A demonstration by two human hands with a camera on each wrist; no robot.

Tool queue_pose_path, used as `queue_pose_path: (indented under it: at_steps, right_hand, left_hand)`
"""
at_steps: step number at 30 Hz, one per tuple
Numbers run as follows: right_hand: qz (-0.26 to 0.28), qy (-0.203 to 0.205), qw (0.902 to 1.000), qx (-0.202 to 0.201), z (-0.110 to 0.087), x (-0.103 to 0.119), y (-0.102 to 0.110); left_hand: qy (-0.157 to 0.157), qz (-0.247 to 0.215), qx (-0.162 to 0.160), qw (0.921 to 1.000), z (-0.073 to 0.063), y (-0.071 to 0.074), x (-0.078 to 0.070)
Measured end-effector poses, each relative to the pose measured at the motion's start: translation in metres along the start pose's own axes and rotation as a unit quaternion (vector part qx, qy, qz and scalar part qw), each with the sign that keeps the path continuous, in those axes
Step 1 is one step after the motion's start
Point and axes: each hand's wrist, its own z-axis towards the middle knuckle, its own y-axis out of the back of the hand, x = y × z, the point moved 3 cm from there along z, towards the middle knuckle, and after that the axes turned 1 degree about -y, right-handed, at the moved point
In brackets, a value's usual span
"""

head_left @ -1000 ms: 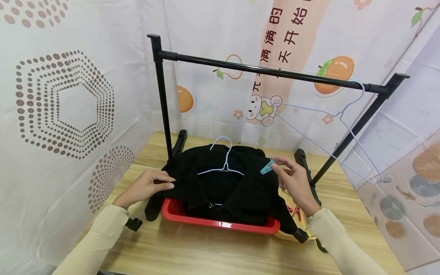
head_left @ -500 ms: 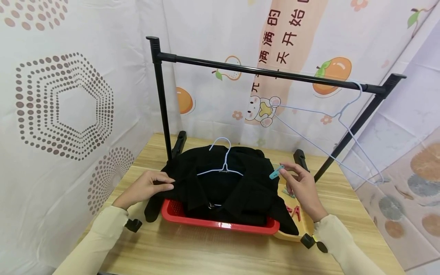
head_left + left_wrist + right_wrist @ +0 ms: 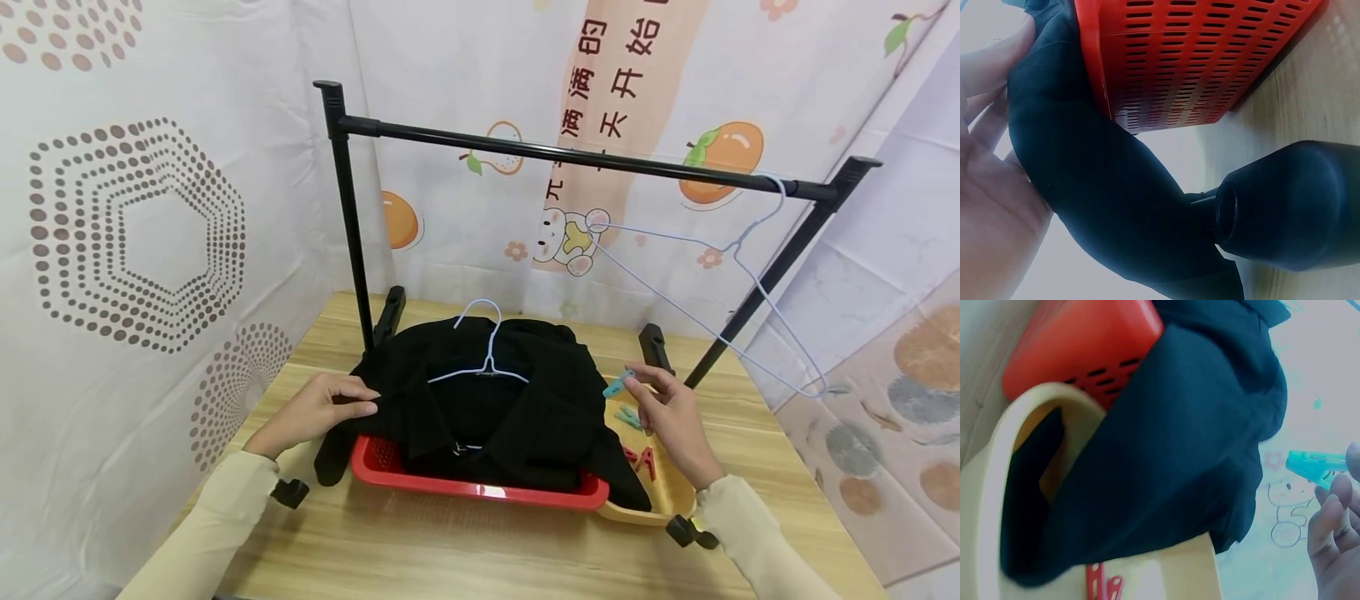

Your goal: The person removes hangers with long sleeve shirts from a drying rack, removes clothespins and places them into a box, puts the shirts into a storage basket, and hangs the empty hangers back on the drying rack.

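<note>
A black collared garment (image 3: 555, 417) lies over a red perforated basket (image 3: 480, 492), with a pale blue wire hanger (image 3: 491, 342) inside its neck and the hook standing up. My left hand (image 3: 322, 411) pinches the garment's left shoulder between thumb and fingers. Above a yellow tray (image 3: 678, 504) to the right, my right hand (image 3: 675, 425) pinches a turquoise clothespin (image 3: 618, 383), apart from the garment. In the right wrist view the clothespin (image 3: 1316, 467) sits between thumb and fingertips. Another green clothespin (image 3: 630, 417) and red clothespins (image 3: 647, 462) lie in the tray, partly covered by a sleeve.
A black garment rack (image 3: 577, 156) spans the wooden table (image 3: 450, 550) behind and around the basket. A second pale blue hanger (image 3: 738, 246) hangs at its right end. Printed curtains (image 3: 465, 75) stand behind and at the sides.
My right hand has moved right and down from the garment's right shoulder toward the tray, carrying the turquoise clothespin. My left hand keeps its hold on the garment.
</note>
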Motion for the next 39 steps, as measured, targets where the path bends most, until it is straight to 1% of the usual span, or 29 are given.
queue_pose_path:
  at_steps: [9,15,18,21,25,32,39]
  right_hand:
    - [-0.03,-0.034,0.999,-0.002,-0.003,-0.023,0.01]
    - [-0.08,-0.065,0.9947,0.005,-0.006,-0.036,0.017]
    - [-0.112,-0.07,0.9912,0.01,-0.006,-0.04,0.019]
    - [-0.15,-0.067,0.9861,0.021,-0.007,-0.043,0.021]
    - [-0.188,-0.076,0.9784,0.041,-0.007,-0.047,0.022]
    - [-0.223,-0.1,0.9663,0.08,-0.009,-0.054,0.022]
    - [-0.258,-0.105,0.9528,0.121,-0.012,-0.061,0.018]
  left_hand:
    - [0.001,-0.005,0.004,1.0,0.0,0.0,0.0]
    - [0.001,-0.003,0.003,1.0,0.0,0.0,-0.002]
    - [0.002,-0.003,0.003,1.0,0.0,0.0,-0.003]
    - [0.003,-0.003,0.002,1.0,0.0,0.0,-0.003]
    - [0.003,0.0,0.001,1.0,0.0,0.0,-0.003]
    - [0.005,-0.003,0.0,1.0,0.0,0.0,-0.003]
    - [0.001,-0.009,-0.001,1.0,-0.001,0.0,-0.003]
